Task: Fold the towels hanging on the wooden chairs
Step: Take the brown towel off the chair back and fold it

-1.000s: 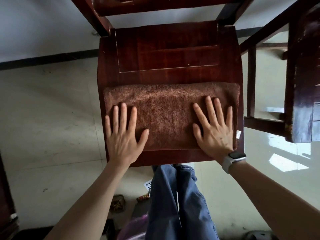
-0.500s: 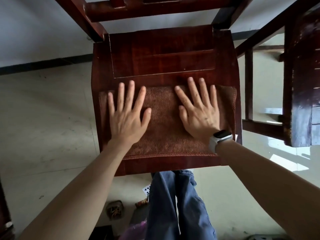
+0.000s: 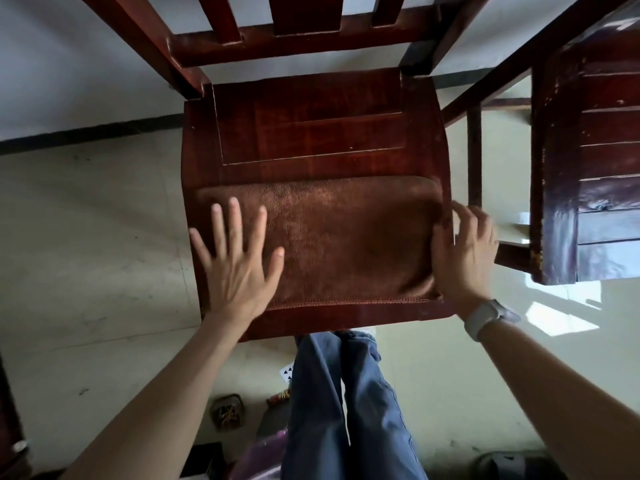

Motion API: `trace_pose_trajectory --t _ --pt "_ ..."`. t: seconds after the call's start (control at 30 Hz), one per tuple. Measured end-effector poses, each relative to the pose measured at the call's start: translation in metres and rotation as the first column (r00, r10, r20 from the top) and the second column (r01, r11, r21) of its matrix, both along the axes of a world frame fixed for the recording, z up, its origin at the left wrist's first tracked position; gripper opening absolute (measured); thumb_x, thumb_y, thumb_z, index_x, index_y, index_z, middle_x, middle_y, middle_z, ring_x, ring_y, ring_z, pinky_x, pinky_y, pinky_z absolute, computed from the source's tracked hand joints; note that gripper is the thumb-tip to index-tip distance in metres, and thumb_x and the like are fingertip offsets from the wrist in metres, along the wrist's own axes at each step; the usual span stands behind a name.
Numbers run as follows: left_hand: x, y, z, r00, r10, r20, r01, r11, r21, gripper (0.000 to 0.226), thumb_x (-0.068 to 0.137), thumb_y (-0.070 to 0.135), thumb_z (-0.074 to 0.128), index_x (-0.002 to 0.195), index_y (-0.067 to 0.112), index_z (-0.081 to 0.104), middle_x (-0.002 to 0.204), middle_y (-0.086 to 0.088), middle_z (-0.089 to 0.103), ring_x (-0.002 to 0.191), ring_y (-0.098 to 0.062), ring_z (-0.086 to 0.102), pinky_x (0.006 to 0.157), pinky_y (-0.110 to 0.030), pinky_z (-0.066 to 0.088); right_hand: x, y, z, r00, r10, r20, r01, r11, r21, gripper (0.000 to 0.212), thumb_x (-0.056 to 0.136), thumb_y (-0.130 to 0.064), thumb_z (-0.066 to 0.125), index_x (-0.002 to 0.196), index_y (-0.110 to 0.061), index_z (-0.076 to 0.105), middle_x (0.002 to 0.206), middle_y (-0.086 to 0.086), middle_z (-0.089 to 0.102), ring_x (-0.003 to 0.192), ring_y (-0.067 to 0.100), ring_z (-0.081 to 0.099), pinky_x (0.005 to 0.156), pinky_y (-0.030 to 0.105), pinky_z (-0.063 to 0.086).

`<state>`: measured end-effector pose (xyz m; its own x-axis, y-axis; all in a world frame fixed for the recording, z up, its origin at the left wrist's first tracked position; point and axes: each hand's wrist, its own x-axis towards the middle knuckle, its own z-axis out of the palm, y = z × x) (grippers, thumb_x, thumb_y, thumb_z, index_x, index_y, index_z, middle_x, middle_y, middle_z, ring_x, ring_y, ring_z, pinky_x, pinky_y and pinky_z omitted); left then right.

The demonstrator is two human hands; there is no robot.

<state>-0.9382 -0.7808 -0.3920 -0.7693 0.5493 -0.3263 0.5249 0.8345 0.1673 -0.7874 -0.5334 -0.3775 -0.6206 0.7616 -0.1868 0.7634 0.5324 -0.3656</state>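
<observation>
Lying flat on the front half of the wooden chair seat, the brown towel is folded into a wide band that runs nearly from the seat's 9 o'clock edge to its 3 o'clock edge, with a stitched hem along the side toward 6 o'clock. The left hand lies palm down on the towel's 9 o'clock end, fingers straight and spread, thumb pointing toward the towel's middle; it grips nothing. The right hand is at the towel's 3 o'clock end, thumb on top of the cloth near the corner and fingers reaching over the seat's side edge; motion blur hides whether those fingers actually hold the towel edge, so I cannot tell how firmly it has hold. A pale wristwatch sits on the right wrist. At 12 o'clock the chair's slatted back rises out of view. A second dark wooden chair stands at 3 o'clock, apart from the first. At 6 o'clock the person's blue trousers hang below the seat's front edge over the pale floor
</observation>
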Motion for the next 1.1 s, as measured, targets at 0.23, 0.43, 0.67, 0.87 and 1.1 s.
trace_pose_trajectory --t 0.23,0.43,0.67,0.87,1.1 --pt "0.034 -0.010 -0.012 0.998 0.049 0.033 -0.048 0.998 -0.032 0.063 0.088 0.053 0.025 0.144 0.028 0.012 0.154 -0.015 0.009 0.141 -0.032 -0.004 0.107 -0.064 -0.002 0.036 -0.037 -0.019 0.884 0.388 0.261 -0.404 0.915 0.009 0.055 0.090 -0.032 0.031 0.140 -0.010 0.033 0.147 0.018 0.032 0.137 0.028 0.018 0.107 0.061 0.019" --pt "0.032 -0.009 -0.010 0.998 0.039 0.049 -0.036 0.998 -0.054 0.065 0.087 0.055 0.025 0.145 0.028 0.012 0.155 -0.015 0.007 0.141 -0.033 -0.005 0.107 -0.063 -0.003 0.034 -0.030 -0.013 0.948 0.309 0.076 -0.307 0.951 -0.040 0.045 0.091 -0.021 0.038 0.133 -0.006 0.045 0.143 0.017 0.040 0.136 0.030 0.031 0.110 0.056 0.020" --pt "0.029 -0.006 -0.002 0.994 0.037 0.104 -0.026 0.994 -0.109 0.065 0.086 0.058 0.018 0.144 0.030 0.007 0.155 -0.014 0.005 0.142 -0.035 -0.004 0.108 -0.063 -0.001 -0.001 -0.011 -0.003 0.932 -0.327 0.158 0.355 0.912 -0.205 0.022 0.088 -0.013 0.052 0.104 -0.001 0.061 0.110 0.021 0.061 0.107 0.036 0.049 0.090 0.036 0.034" --pt "0.026 -0.006 0.002 0.991 0.030 0.127 -0.014 0.992 -0.127 0.066 0.086 0.057 0.020 0.145 0.027 0.020 0.155 -0.015 0.011 0.142 -0.037 0.003 0.107 -0.065 0.004 -0.016 -0.006 0.002 0.889 -0.295 0.349 0.395 0.881 -0.261 0.022 0.081 -0.014 0.048 0.088 0.001 0.063 0.107 0.023 0.061 0.103 0.041 0.051 0.084 0.040 0.042" --pt "0.019 -0.006 0.010 0.982 0.044 0.186 -0.038 0.999 -0.032 0.061 0.089 0.045 0.049 0.143 0.027 0.027 0.155 -0.011 0.011 0.143 -0.033 0.002 0.109 -0.061 0.004 -0.022 -0.014 0.025 0.902 -0.374 0.214 0.431 0.787 -0.442 0.013 0.080 -0.011 0.055 0.091 -0.008 0.061 0.080 0.006 0.057 0.077 0.024 0.053 0.072 0.033 0.044"
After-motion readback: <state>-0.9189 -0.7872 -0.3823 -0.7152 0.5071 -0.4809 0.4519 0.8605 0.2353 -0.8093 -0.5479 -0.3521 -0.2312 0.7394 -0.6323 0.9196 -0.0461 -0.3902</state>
